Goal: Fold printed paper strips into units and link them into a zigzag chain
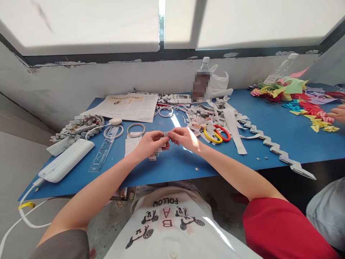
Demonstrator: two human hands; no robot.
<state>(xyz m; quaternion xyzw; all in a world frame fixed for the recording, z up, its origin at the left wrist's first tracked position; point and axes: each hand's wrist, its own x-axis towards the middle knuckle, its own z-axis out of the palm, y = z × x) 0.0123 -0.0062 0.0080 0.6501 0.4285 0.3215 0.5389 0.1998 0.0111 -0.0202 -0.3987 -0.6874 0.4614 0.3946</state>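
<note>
Close to the front edge of the blue table, my left hand (155, 143) pinches a chain of folded newspaper strips (153, 157), part of which hangs below the fingers. Touching its upper end, my right hand (184, 138) has thumb and fingers pressed together on a small folded piece of newspaper (165, 134). The fingers cover most of the joint between the pieces. Under and left of my left hand lies a printed paper sheet (131, 145). Right of my hands, scissors with yellow and red handles (217, 134) rest on a heap of newspaper strips (199, 117).
A white power bank (66, 160), a clear ruler (104, 149) and a tape roll (136, 130) lie left. Newspaper (129, 106) and a bottle (201, 81) stand behind. A long folded chain (275, 147) overhangs the right edge. Another person's hand (337, 113) is near coloured paper pieces (314, 109).
</note>
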